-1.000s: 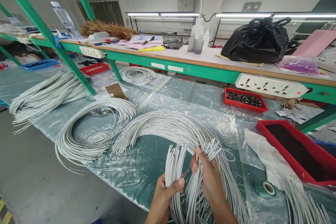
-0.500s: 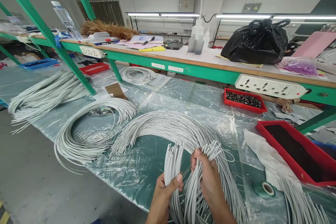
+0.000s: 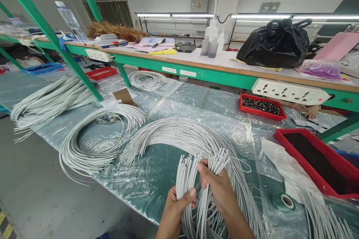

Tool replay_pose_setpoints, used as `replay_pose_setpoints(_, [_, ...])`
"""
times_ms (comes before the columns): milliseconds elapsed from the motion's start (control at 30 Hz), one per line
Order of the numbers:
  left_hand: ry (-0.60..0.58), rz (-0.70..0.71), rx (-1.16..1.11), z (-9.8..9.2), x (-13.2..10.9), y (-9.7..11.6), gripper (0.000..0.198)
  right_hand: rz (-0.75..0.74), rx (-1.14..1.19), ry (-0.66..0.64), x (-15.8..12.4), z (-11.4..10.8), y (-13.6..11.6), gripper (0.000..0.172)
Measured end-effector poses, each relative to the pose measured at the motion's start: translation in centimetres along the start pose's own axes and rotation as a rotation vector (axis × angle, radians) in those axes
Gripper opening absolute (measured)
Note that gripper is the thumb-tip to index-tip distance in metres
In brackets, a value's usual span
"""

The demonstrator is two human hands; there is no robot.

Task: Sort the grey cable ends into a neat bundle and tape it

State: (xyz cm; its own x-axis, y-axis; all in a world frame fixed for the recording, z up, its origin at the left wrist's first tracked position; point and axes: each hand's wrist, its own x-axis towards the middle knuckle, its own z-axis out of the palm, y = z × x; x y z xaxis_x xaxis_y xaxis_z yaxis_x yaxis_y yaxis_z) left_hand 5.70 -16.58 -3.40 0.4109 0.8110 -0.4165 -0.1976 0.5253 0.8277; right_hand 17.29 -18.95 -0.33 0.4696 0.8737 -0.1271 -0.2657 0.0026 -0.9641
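Note:
My left hand (image 3: 179,203) is wrapped around a bundle of white cables (image 3: 185,177), their cut ends pointing up above the thumb. Close beside it, my right hand (image 3: 214,181) grips a second bunch of white cables (image 3: 220,160), with thumb and forefinger reaching toward the left bundle. The two bunches nearly touch at their tops. Below my hands the cables hang down and run into a large curved bundle of white cables (image 3: 179,130) lying on the plastic-covered table (image 3: 146,190).
More cable coils (image 3: 84,145) lie to the left. On the right are a red tray of small dark parts (image 3: 260,106), a long red tray (image 3: 316,162), a green tape roll (image 3: 283,201) and white cloth (image 3: 280,160). Another person's hands (image 3: 310,111) show under the shelf (image 3: 218,76).
My right hand has shifted left with its bunch, and its thumb now reaches the left bundle's edge. The left hand has barely moved. The other person's hands have moved slightly.

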Motion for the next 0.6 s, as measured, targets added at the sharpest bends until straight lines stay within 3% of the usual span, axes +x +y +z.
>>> replay_pose_setpoints(100, [0.005, -0.043, 0.007, -0.15, 0.05, 0.08, 0.031, -0.059, -0.031, 0.013, 0.02, -0.27, -0.1, 0.038])
replay_pose_setpoints(200, [0.025, -0.052, 0.028, -0.35, 0.11, 0.05, 0.029, -0.033, 0.041, 0.089, 0.02, -0.58, 0.08, 0.03])
replay_pose_setpoints(333, [0.007, -0.013, 0.06, -0.33, 0.05, -0.07, 0.031, 0.013, 0.106, 0.066, -0.09, -0.53, 0.34, 0.041])
replay_pose_setpoints(500, [0.023, 0.011, 0.04, -0.08, 0.05, -0.31, 0.035, -0.005, 0.075, 0.012, -0.03, -0.02, 0.22, 0.027])
replay_pose_setpoints(600, [0.036, 0.018, 0.036, -0.08, 0.04, -0.39, 0.034, 0.014, 0.033, 0.047, 0.1, 0.17, 0.2, 0.029])
